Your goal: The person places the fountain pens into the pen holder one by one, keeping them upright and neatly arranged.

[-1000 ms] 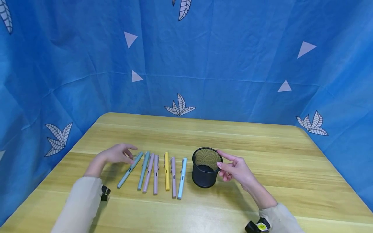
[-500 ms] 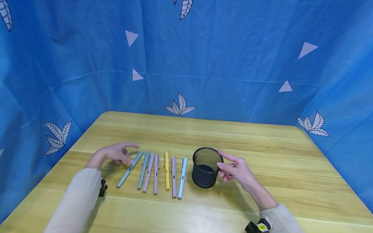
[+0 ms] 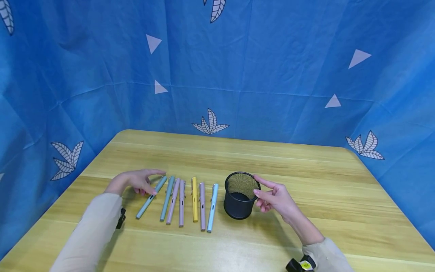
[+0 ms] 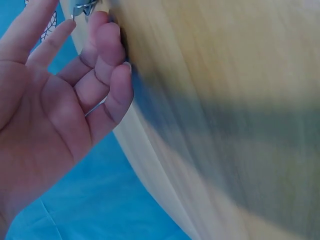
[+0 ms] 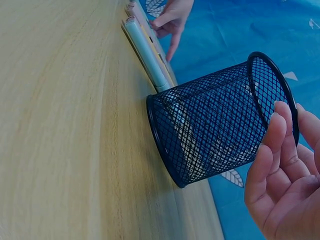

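Note:
In the head view, my left hand [image 3: 141, 181] is over the leftmost teal pen [image 3: 147, 207]. Its index finger stretches straight past the cap end and its thumb lies at the barrel. The left wrist view has the index fingertip right at the pen's metal clip [image 4: 84, 8], the other fingers curled with nothing in them. My right hand [image 3: 275, 196] pinches the rim of a black mesh pen holder [image 3: 238, 207] between thumb and index finger. The holder stands upright on the table with no pens in it; its mesh wall [image 5: 215, 120] fills the right wrist view.
Right of the leftmost pen lie another teal pen [image 3: 166, 204], several purple pens [image 3: 181, 207], a yellow pen [image 3: 195, 204] and a light blue pen [image 3: 212, 211], in a row on the wooden table [image 3: 272, 158]. A blue patterned cloth [image 3: 272, 68] hangs behind.
My left hand has shifted slightly right and its index finger has straightened over the leftmost pen's cap end. The right hand, pen holder and pens have stayed put.

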A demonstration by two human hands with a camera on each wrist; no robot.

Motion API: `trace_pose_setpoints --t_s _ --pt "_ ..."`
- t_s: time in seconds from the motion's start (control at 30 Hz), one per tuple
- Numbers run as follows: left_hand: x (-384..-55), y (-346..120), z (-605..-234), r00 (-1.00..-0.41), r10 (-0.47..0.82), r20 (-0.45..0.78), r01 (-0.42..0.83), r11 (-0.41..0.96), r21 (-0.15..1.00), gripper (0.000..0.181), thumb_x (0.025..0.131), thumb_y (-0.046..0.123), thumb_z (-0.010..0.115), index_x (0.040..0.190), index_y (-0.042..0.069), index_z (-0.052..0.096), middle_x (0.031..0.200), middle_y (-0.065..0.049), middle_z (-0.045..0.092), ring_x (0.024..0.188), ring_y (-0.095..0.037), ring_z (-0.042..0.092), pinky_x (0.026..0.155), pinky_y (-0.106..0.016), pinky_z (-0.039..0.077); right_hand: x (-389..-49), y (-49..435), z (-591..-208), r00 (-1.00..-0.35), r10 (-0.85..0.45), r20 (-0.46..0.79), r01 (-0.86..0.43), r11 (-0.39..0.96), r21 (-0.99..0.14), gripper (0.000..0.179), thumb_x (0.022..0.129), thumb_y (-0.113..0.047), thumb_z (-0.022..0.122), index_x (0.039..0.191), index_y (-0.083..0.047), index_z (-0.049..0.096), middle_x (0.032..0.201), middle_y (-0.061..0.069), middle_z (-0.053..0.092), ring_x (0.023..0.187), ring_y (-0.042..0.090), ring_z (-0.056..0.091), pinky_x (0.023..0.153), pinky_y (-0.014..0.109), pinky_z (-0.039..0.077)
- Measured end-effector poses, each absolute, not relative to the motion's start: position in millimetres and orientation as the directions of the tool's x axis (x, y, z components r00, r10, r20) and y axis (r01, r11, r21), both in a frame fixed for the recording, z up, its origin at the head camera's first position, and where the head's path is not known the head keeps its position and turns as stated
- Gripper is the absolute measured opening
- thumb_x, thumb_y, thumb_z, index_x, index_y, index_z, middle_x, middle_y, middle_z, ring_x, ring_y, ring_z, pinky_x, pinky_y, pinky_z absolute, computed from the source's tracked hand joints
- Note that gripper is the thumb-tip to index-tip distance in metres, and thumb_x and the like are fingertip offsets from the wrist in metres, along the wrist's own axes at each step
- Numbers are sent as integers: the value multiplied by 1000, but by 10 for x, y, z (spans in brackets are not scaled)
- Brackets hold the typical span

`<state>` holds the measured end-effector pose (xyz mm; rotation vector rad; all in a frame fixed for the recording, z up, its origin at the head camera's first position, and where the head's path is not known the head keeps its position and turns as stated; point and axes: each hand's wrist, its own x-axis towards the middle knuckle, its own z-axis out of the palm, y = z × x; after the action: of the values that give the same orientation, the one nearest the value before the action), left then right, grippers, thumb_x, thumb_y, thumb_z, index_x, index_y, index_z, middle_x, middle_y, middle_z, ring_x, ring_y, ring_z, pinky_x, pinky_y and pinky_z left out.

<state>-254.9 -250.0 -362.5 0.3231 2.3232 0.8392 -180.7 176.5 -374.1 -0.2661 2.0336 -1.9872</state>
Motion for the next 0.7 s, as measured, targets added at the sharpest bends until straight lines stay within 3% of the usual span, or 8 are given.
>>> trace_pose_setpoints --t_s 0.17,0.57,0.7 --pt "-2555 -2458 -3622 -758 405 -511 3 786 618 81 78 16 70 142 10 21 61 -4 50 47 -13 43 44 -20 32 -1804 1766 -3742 -943 -322 -82 76 31 -997 61 86 -14 60 139 -6 30 57 6 61 43 10 54 45 22 48" --pt "-2561 -2408 -3629 -760 363 -539 -46 797 602 79 77 15 70 142 10 24 67 -7 56 47 -12 43 44 -19 33 -1801 1761 -3734 -944 -322 -76 70 30 -997 61 86 -14 60 139 -6 30 57 6 61 44 10 54 45 21 46" --pt "-2566 -2393 -3642 -766 361 -532 -59 785 617 77 78 13 69 141 9 25 69 -9 57 48 -13 47 45 -21 40 -1801 1772 -3737 -943 -326 -67 62 25 -998 61 86 -14 60 139 -5 29 57 5 61 44 9 54 44 21 46"
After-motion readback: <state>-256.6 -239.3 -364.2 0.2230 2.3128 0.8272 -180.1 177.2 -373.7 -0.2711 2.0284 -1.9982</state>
